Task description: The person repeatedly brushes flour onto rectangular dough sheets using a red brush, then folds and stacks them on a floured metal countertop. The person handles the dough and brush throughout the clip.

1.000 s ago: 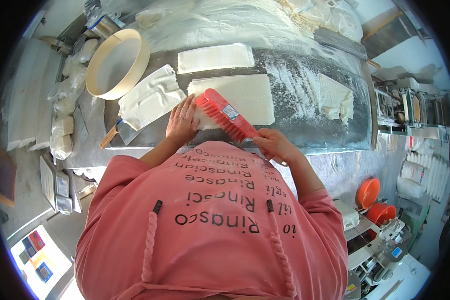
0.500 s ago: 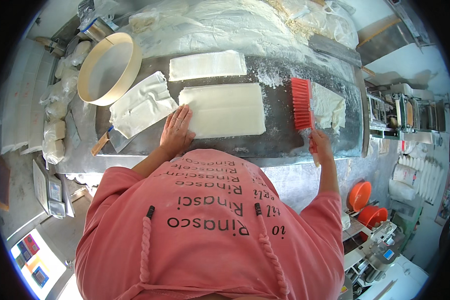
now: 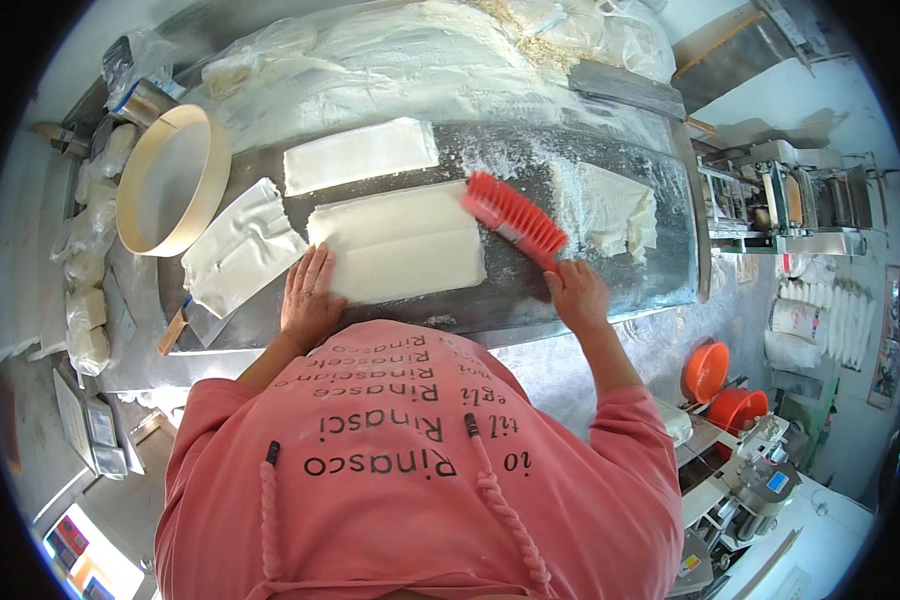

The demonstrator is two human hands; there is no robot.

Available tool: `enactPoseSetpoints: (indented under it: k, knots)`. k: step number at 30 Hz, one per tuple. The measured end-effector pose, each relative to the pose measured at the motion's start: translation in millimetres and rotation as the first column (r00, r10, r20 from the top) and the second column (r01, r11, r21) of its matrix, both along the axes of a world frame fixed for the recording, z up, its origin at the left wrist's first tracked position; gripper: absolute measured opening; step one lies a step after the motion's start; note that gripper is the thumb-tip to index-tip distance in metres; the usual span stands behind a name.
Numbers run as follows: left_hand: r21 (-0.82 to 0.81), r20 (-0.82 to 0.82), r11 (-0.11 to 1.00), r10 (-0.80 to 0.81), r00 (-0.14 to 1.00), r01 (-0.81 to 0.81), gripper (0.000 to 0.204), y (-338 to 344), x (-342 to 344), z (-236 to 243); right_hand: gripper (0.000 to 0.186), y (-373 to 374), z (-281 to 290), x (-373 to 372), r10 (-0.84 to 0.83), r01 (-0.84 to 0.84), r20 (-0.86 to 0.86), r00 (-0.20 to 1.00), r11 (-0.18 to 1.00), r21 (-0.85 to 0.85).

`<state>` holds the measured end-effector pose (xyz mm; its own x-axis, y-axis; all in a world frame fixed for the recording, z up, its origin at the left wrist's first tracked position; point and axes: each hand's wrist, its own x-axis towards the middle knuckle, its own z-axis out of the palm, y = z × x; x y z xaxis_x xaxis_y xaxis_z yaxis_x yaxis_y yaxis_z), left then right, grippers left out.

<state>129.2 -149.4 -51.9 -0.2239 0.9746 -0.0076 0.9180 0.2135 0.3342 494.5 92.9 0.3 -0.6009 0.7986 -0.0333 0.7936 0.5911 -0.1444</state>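
A folded white dough sheet (image 3: pixel 400 240) lies flat on the dark floured worktop (image 3: pixel 610 290). My left hand (image 3: pixel 310 297) presses flat on its near left corner. My right hand (image 3: pixel 577 294) grips the handle of a red brush (image 3: pixel 513 219), whose bristle head rests at the sheet's far right corner. A second folded dough sheet (image 3: pixel 360 154) lies just behind the first, and a third one (image 3: pixel 240 246) sits tilted to the left of my left hand.
A round wooden sieve (image 3: pixel 166 180) stands at the far left. Crumpled dough (image 3: pixel 610 208) lies to the right of the brush. Floured plastic sheeting (image 3: pixel 430 60) covers the back. Orange bowls (image 3: pixel 708 370) and machines (image 3: pixel 790 200) stand at the right.
The brush has swung from the worktop's right side back left to the dough sheet's right corner. One second ago it was over the sheet's near edge. My left hand stayed on the sheet.
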Motion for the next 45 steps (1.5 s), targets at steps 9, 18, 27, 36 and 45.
enactPoseSetpoints:
  k: [9, 18, 27, 36, 45]
  knots:
    - [0.010, -0.028, 1.000, -0.015, 1.000, 0.016, 0.076, -3, -5, -9, 0.048, 200, -70, 94, -0.796, 0.790, -0.167, 0.582, 0.504, 0.351]
    - [-0.019, 0.017, 1.000, -0.020, 1.000, 0.020, 0.078, 2, -2, 1, 0.046, 273, -93, 169, -0.646, 0.659, 0.130, 0.752, 0.745, -0.105]
    - [0.350, 0.062, 0.931, 0.091, 0.994, -0.107, 0.025, 33, -17, 20, 0.055, 254, -53, 133, -0.725, 0.671, 0.049, 0.687, 0.658, 0.342]
    - [0.036, 0.099, 0.629, 0.771, 0.629, -0.777, 0.019, 124, -98, -12, 0.027, 43, 4, -92, 0.329, -0.321, -0.430, 0.841, 0.942, 0.092]
    - [-0.157, 0.175, 0.666, 0.746, 0.643, -0.730, 0.022, 134, -99, 1, 0.046, -46, -27, -20, 0.104, -0.056, -0.251, 0.962, 0.980, 0.189]
